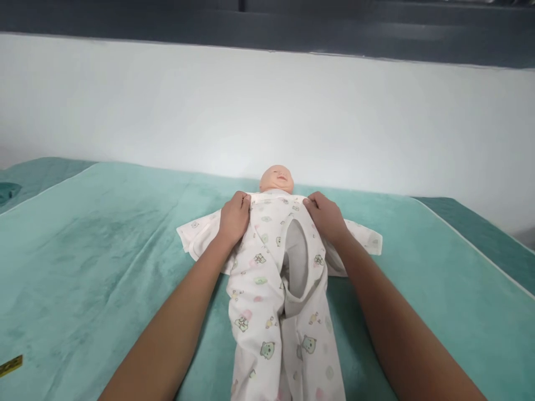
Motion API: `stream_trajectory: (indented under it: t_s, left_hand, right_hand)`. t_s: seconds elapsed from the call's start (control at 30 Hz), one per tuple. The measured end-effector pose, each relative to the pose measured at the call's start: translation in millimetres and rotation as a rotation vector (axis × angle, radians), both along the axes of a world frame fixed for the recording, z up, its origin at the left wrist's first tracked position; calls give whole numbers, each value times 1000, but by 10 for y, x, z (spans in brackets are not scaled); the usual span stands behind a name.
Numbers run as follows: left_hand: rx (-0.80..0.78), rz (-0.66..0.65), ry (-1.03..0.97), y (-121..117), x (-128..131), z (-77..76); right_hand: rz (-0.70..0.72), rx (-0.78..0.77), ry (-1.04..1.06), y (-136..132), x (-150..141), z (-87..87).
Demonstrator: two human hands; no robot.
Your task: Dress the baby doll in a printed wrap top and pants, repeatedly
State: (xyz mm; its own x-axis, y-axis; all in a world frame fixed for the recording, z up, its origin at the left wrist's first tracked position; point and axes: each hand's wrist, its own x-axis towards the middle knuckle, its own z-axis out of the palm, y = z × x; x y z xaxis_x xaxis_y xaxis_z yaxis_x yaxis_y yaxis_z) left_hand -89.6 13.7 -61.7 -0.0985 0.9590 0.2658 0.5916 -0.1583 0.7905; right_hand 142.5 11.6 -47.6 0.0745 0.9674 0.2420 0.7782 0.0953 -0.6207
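A baby doll (277,178) lies on its back, its head toward the wall. White baby pants (261,273) printed with small animals stretch over its front, with an oval opening at the crotch. My left hand (236,218) is closed on the waistband at the doll's left-hand side in view. On the other side, my right hand (325,214) pinches the same waistband. Beneath the pants, a white printed baby shirt (200,231) spreads its sleeves out to both sides. The doll's arms and legs are hidden by the clothes.
A light green sheet (125,267) covers the surface, with darker green edges at both sides. Behind the doll rises a white wall (267,106) with a dark band on top. A yellow-and-black strip (10,366) lies at the lower left.
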Motion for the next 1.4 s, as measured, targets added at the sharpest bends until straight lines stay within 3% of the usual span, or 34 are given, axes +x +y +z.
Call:
stream_trajectory:
  t_s: [0.13,0.33,0.5,0.67,0.87,1.1,1.4]
  left_hand:
    - [-11,24,29,66,13,-49]
    - [29,21,38,0,41,-116]
    - [95,-31,53,-164,-16,-128]
    - [-152,-125,-52,-330,-143,-52]
    - [-505,-386,-442,-404,-238,25]
    - [-603,-406,-734,-422,-236,-36]
    - [-599,-364,-788,-473,-186,-79]
  right_hand:
    - [-3,-57,47,127,-17,-13]
    - [-87,95,243,36,-107,-164]
    - [-54,142,229,-90,-81,-164]
    - [-8,-69,178,-194,72,-95]
    - [292,-373,432,-307,230,-63]
    - [388,-513,846,-368,219,-101]
    - [379,-476,814,-410,176,-47]
